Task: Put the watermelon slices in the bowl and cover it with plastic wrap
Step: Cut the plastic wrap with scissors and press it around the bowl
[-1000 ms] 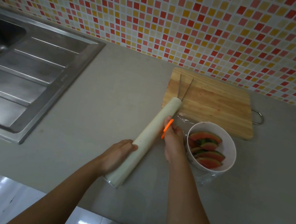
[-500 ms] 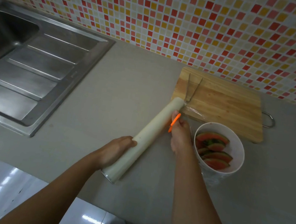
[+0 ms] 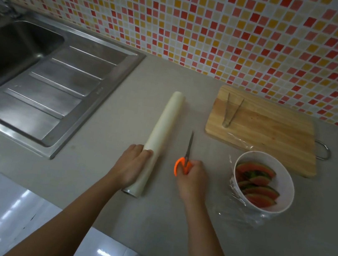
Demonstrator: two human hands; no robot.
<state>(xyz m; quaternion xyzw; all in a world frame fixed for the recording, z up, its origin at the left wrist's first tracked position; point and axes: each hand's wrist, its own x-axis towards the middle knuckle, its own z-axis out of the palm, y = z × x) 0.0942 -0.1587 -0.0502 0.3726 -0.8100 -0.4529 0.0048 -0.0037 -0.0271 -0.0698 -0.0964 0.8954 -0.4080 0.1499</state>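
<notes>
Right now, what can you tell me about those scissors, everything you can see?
The scissors are small, with bright orange loop handles that look like plastic and thin, dark metal blades. The blades are shut and point away from the person, toward the tiled wall. They lie low over the grey counter, between the wrap roll and the bowl. The right hand grips the handles; nothing else touches them.
</notes>
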